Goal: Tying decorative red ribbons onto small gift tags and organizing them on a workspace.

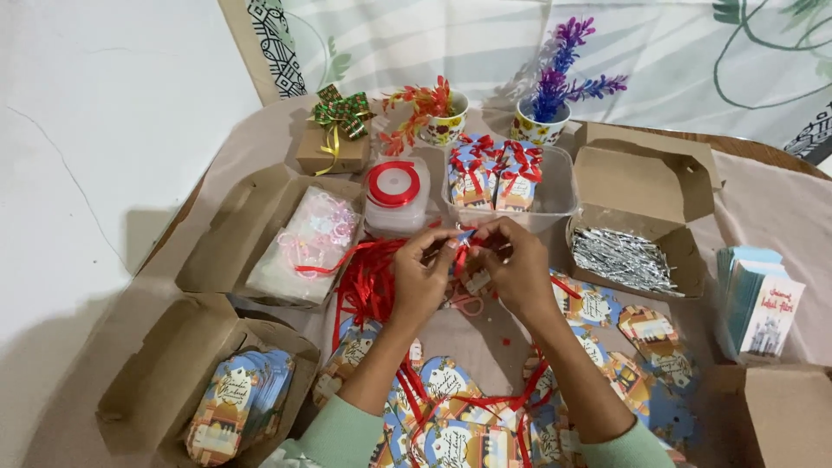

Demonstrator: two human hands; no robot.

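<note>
The left hand (422,276) and the right hand (517,267) are pinching a thin red ribbon (459,251) over the table's middle, beside the clear plastic tub (555,195). Tying it well is probably needing tight, even pulling, keeping the small blue paper box (477,279) underneath steady.

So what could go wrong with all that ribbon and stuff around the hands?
The loose red ribbon lies tangled under the left hand and right hand, so it might knot or snag a wrist. The scissors sit right below the hands, so a finger could bump the blades. The plant cups stand close behind the plastic tub; a reach over there might tip one.
</note>
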